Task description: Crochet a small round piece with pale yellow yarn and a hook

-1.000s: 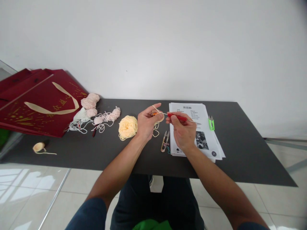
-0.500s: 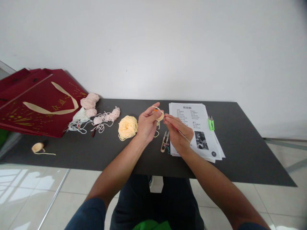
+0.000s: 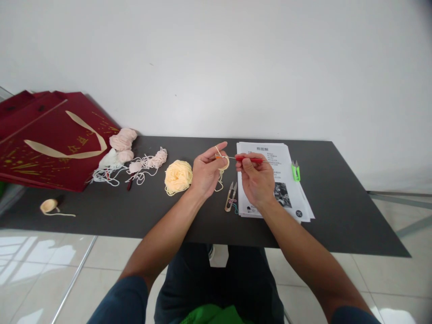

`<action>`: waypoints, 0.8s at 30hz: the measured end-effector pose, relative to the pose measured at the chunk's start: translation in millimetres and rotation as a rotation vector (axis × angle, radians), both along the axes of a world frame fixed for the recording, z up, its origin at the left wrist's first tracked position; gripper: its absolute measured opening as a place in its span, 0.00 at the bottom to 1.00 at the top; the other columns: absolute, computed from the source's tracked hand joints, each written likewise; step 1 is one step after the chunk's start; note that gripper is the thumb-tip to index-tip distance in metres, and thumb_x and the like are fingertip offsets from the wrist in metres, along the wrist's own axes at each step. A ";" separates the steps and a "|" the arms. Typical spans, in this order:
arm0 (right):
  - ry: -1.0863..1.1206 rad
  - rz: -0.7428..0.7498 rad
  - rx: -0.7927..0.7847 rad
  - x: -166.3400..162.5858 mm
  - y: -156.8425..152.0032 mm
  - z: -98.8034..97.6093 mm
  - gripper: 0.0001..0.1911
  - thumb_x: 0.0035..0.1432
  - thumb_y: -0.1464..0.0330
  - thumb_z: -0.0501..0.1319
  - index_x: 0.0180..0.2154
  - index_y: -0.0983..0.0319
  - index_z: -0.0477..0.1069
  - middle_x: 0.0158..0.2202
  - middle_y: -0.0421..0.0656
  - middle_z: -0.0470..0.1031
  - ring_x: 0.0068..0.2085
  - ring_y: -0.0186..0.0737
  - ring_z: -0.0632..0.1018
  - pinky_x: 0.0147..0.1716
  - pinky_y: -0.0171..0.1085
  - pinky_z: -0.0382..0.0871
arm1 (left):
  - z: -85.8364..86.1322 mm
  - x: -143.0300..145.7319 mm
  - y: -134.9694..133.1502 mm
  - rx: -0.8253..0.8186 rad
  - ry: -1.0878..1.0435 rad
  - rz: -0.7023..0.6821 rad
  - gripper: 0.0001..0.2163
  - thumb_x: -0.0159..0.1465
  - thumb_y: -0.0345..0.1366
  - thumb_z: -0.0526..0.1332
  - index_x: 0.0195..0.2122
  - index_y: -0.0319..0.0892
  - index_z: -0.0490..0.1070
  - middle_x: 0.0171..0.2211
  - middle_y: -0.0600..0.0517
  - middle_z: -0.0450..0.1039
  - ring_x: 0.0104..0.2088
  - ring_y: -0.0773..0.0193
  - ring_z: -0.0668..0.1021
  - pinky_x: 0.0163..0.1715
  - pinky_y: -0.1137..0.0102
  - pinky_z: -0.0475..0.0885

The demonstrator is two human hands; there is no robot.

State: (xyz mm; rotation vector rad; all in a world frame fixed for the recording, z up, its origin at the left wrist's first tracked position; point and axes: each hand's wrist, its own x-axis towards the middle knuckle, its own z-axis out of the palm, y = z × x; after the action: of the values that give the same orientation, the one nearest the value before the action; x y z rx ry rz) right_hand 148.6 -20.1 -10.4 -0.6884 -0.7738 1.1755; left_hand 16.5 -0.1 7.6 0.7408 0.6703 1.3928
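My left hand pinches a small cream crochet piece, with yarn looped over its raised forefinger. My right hand grips a red-handled crochet hook, held level with its metal tip in the piece. Both hands hover just above the dark table. A ball of cream yarn lies left of my left hand. Small thread snips lie on the table between my hands.
Printed sheets lie under my right hand, with green snips beside them. Pink and white yarn bits and red gift bags sit at the left. A small crocheted cup lies near the left front edge. A white wall stands behind.
My right hand dipped the hook down towards the piece, then brought it back up level. The camera view has shifted slightly down.
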 end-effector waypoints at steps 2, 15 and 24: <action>-0.014 0.000 0.031 1.7 -0.3 0.8 0.10 0.54 0.64 0.77 0.35 0.54 0.78 0.38 0.37 0.86 0.32 0.31 0.80 0.34 0.33 0.78 | -0.1 0.0 -0.8 0.008 0.013 -0.008 0.20 0.47 0.28 0.74 0.44 0.45 0.84 0.29 0.57 0.74 0.26 0.74 0.70 0.31 0.72 0.67; 0.013 0.024 0.063 8.2 2.5 0.5 0.10 0.55 0.65 0.76 0.36 0.54 0.76 0.37 0.36 0.84 0.32 0.30 0.77 0.34 0.33 0.75 | -3.6 0.5 -1.7 0.028 -0.003 -0.022 0.20 0.49 0.28 0.76 0.45 0.44 0.84 0.31 0.56 0.76 0.28 0.75 0.73 0.33 0.74 0.68; 0.047 0.036 0.081 14.0 5.4 2.6 0.11 0.54 0.66 0.77 0.35 0.54 0.77 0.36 0.35 0.85 0.31 0.28 0.77 0.33 0.30 0.75 | -2.4 -3.2 -0.1 0.001 -0.042 -0.023 0.21 0.49 0.28 0.76 0.45 0.43 0.84 0.30 0.55 0.76 0.29 0.74 0.73 0.33 0.74 0.68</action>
State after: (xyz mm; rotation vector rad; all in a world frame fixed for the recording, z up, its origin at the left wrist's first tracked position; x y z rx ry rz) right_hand 162.7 -14.7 -7.8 -0.5801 -0.7929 1.1818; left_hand 13.3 -0.3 5.2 0.7160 0.6263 1.3839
